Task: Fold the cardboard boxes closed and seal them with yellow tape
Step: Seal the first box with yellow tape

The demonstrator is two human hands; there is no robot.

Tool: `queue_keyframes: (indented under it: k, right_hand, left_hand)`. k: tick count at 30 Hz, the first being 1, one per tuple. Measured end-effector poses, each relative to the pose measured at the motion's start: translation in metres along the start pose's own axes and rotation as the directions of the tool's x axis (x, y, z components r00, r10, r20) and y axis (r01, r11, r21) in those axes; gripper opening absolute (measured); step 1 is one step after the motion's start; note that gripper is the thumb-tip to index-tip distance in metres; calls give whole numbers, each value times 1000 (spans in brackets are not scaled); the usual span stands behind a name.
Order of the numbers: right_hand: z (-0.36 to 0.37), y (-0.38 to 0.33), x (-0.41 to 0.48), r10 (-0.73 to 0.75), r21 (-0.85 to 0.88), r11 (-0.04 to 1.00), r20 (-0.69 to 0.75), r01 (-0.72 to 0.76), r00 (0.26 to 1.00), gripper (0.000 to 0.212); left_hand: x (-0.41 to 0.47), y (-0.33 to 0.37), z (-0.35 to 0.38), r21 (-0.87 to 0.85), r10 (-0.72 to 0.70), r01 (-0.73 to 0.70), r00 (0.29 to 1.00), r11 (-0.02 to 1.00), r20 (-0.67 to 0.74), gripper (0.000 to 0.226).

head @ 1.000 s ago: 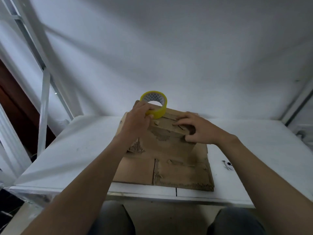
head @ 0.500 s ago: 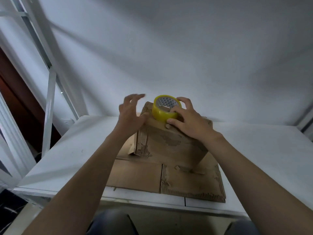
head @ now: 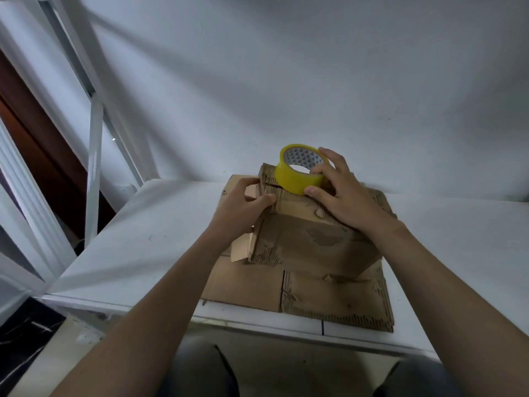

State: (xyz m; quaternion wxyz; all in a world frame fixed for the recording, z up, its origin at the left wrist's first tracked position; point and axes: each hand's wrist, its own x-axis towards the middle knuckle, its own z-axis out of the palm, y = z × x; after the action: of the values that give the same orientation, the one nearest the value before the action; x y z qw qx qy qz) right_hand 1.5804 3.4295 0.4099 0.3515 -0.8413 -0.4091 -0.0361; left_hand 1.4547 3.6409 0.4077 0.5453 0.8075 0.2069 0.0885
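Squarely on white table (head: 143, 247) — flattened cardboard (head: 246, 285) under box (head: 309, 245), white wall (head: 286, 81) behind

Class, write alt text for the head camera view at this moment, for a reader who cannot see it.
A person's right hand grips a yellow tape roll on top of a worn cardboard box, while the left hand holds the box's upper left corner. The box sits on flattened cardboard on a white table.

Tape roll (head: 300, 170) atop box (head: 312, 242), on flat cardboard (head: 323, 302)
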Motion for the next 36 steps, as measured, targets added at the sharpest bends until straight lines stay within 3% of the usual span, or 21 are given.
queue_keyframes:
  k: [4, 8, 12, 16, 21, 24, 26, 28, 30, 33, 36]
  right_hand:
    - [9, -13, 3, 23, -140, 990, 96, -9, 995, 27]
    - [16, -17, 2, 8, -122, 993, 149, 10, 989, 22]
    - [-1, -15, -5, 118, -88, 990, 74, -112, 990, 27]
    - [-15, 0, -29, 217, -107, 969, -47, -221, 975, 29]
    - [-6, 8, -52, 141, -8, 990, -105, -142, 984, 17]
    - [-5, 6, -48, 132, -114, 982, -159, -151, 978, 21]
    - [-11, -1, -42, 89, -159, 979, -220, -126, 971, 34]
    - [-20, -17, -36, 186, 22, 982, -257, -186, 948, 46]
    - [-28, -28, -30, 248, 185, 961, -250, -205, 936, 39]
    - [-33, -37, -22, 256, 266, 944, -208, -198, 944, 37]
    - [-32, -39, -16, 296, 253, 933, -141, -254, 945, 55]
  left_hand:
    - [-2, -5, -5, -32, -168, 168, 986, 985, -5, 57]
    - [-7, -16, -3, 41, -166, 165, 986, 985, 17, 54]
    - [9, -8, 0, 70, 9, -8, 1000, 998, -17, 62]
    - [19, -9, 8, 134, 128, -126, 992, 983, -8, 50]
    - [14, -28, 16, 223, 190, -175, 981, 959, -48, 29]
    - [7, -23, 16, 463, 301, -234, 951, 855, -75, 35]
    - [2, -9, 19, 516, 492, -416, 871, 749, -13, 43]
    - [-3, 6, 24, 423, 547, -526, 833, 738, 82, 59]
    - [-5, 15, 29, 298, 489, -491, 868, 819, 87, 57]
    - [-3, 23, 33, -51, 392, -392, 920, 918, -13, 36]
    - [2, 23, 33, -198, 393, -366, 912, 909, 117, 57]
